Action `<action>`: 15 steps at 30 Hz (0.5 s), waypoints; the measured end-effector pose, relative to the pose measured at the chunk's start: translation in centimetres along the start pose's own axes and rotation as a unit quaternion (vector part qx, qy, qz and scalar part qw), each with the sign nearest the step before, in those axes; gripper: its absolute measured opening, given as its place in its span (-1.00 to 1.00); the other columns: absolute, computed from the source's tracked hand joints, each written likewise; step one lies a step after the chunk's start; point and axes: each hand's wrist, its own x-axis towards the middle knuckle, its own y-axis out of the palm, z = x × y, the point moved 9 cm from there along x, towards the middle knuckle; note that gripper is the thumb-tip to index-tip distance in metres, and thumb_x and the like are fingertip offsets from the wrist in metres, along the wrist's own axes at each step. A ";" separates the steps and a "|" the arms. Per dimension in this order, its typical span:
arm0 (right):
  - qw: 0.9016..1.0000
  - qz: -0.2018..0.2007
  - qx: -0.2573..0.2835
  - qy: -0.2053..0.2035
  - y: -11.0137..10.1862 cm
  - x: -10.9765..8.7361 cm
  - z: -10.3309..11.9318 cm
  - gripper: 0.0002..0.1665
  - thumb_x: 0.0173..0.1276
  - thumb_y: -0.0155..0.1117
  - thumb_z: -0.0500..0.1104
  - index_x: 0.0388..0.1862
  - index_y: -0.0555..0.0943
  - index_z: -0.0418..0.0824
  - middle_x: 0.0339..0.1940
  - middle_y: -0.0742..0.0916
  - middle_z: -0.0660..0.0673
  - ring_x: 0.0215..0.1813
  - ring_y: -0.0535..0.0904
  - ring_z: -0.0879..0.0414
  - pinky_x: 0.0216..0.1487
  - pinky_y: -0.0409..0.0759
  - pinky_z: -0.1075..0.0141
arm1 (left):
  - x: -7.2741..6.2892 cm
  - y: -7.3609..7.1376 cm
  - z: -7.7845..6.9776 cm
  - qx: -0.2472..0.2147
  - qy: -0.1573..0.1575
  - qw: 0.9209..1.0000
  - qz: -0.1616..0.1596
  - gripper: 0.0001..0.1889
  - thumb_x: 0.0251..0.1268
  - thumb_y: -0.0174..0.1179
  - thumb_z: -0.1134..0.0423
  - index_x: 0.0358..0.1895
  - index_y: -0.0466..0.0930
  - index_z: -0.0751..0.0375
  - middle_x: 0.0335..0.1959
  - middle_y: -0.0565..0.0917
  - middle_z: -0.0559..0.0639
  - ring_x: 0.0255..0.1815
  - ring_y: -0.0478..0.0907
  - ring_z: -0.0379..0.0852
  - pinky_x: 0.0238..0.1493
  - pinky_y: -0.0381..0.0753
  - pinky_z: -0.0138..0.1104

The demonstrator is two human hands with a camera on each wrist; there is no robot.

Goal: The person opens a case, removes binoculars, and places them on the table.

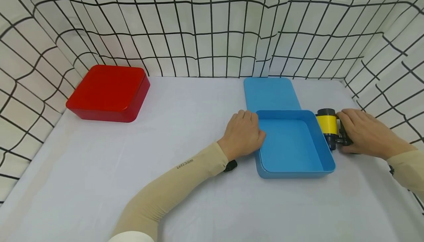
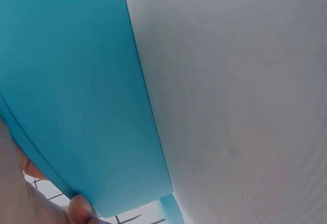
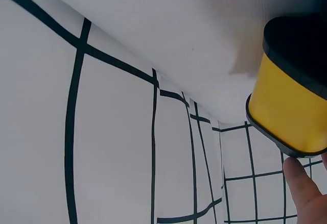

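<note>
An open blue box point(image 1: 294, 142) stands on the white table, its inside facing up with nothing in it. My left hand point(image 1: 243, 133) grips the box's left rim near the far corner. In the left wrist view the fingertips point(image 2: 80, 207) curl over the edge of the box wall point(image 2: 97, 106). Against the box's right side sits a pair of yellow and black binoculars point(image 1: 328, 124). My right hand point(image 1: 369, 133) holds it from the right, covering its right barrel. In the right wrist view a fingertip point(image 3: 296, 170) touches the end of a yellow barrel point(image 3: 291, 106).
A flat blue lid point(image 1: 271, 93) lies just behind the box. The closed red box point(image 1: 109, 93) stands at the back left. Grid-patterned white curtains point(image 1: 198, 25) border the table at the back and both sides. A small black thing point(image 1: 230, 166) shows under my left wrist.
</note>
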 end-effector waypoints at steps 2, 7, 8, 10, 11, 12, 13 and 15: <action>1.000 0.000 -0.008 -0.002 -0.1 0.1 0.1 0.42 -0.36 0.82 0.18 0.36 0.31 -0.53 0.24 0.54 -0.48 0.25 0.50 -0.39 0.33 0.51 -0.31 | 0.0 -0.1 0.0 -0.002 -0.001 1.000 -0.005 -0.75 0.32 0.06 0.17 -0.55 0.34 0.07 -0.58 0.03 -0.14 -0.54 -0.05 -0.17 -0.51 -0.13 -0.42; 1.000 0.005 -0.020 0.009 -0.1 0.2 0.0 0.42 -0.43 0.84 0.19 0.34 0.35 -0.46 0.23 0.55 -0.44 0.27 0.46 -0.40 0.35 0.42 -0.36 | -0.1 0.0 0.1 -0.003 -0.002 1.000 0.002 -0.75 0.32 0.05 0.17 -0.54 0.33 0.07 -0.57 0.01 -0.14 -0.53 -0.05 -0.18 -0.50 -0.14 -0.42; 1.000 0.006 -0.023 0.013 -0.1 0.2 -0.1 0.41 -0.43 0.84 0.19 0.34 0.35 -0.45 0.23 0.55 -0.44 0.28 0.44 -0.40 0.34 0.40 -0.37 | -0.1 -0.1 0.1 -0.002 -0.002 1.000 0.001 -0.75 0.32 0.05 0.17 -0.54 0.33 0.08 -0.57 0.02 -0.14 -0.53 -0.06 -0.18 -0.51 -0.14 -0.42; 0.999 0.010 -0.026 0.020 -0.1 0.2 -0.2 0.40 -0.43 0.83 0.20 0.34 0.36 -0.42 0.24 0.56 -0.43 0.29 0.42 -0.41 0.32 0.36 -0.39 | -0.1 -0.2 0.1 0.000 0.000 1.000 -0.005 -0.75 0.30 0.06 0.18 -0.54 0.33 0.08 -0.57 0.01 -0.14 -0.53 -0.06 -0.18 -0.51 -0.13 -0.42; 0.999 0.012 -0.027 0.022 0.0 0.2 -0.2 0.39 -0.43 0.83 0.20 0.34 0.37 -0.41 0.24 0.55 -0.43 0.30 0.41 -0.41 0.30 0.35 -0.40 | -0.1 -0.2 0.1 -0.001 0.000 1.000 -0.008 -0.76 0.30 0.07 0.18 -0.55 0.33 0.08 -0.57 0.01 -0.14 -0.53 -0.06 -0.18 -0.51 -0.14 -0.42; 0.999 0.014 -0.027 0.023 0.0 0.2 -0.2 0.38 -0.42 0.82 0.20 0.34 0.37 -0.41 0.25 0.55 -0.43 0.29 0.41 -0.40 0.29 0.35 -0.39 | -0.1 -0.2 0.1 -0.001 0.001 1.000 -0.010 -0.75 0.30 0.07 0.18 -0.55 0.32 0.08 -0.58 0.01 -0.14 -0.53 -0.06 -0.18 -0.50 -0.14 -0.41; 0.999 0.015 -0.027 0.022 0.0 0.2 -0.2 0.38 -0.42 0.82 0.20 0.33 0.37 -0.41 0.25 0.56 -0.43 0.29 0.42 -0.40 0.29 0.36 -0.39 | -0.1 -0.2 0.1 0.000 0.002 1.000 -0.011 -0.75 0.29 0.07 0.18 -0.55 0.32 0.08 -0.58 0.01 -0.14 -0.54 -0.06 -0.17 -0.50 -0.14 -0.41; 0.999 0.015 -0.028 0.020 0.0 0.2 -0.2 0.38 -0.42 0.82 0.21 0.33 0.37 -0.41 0.25 0.56 -0.42 0.28 0.42 -0.38 0.29 0.37 -0.39 | -0.1 -0.1 0.1 0.000 0.001 1.000 -0.008 -0.74 0.30 0.07 0.18 -0.55 0.31 0.08 -0.58 0.01 -0.14 -0.54 -0.05 -0.17 -0.50 -0.14 -0.41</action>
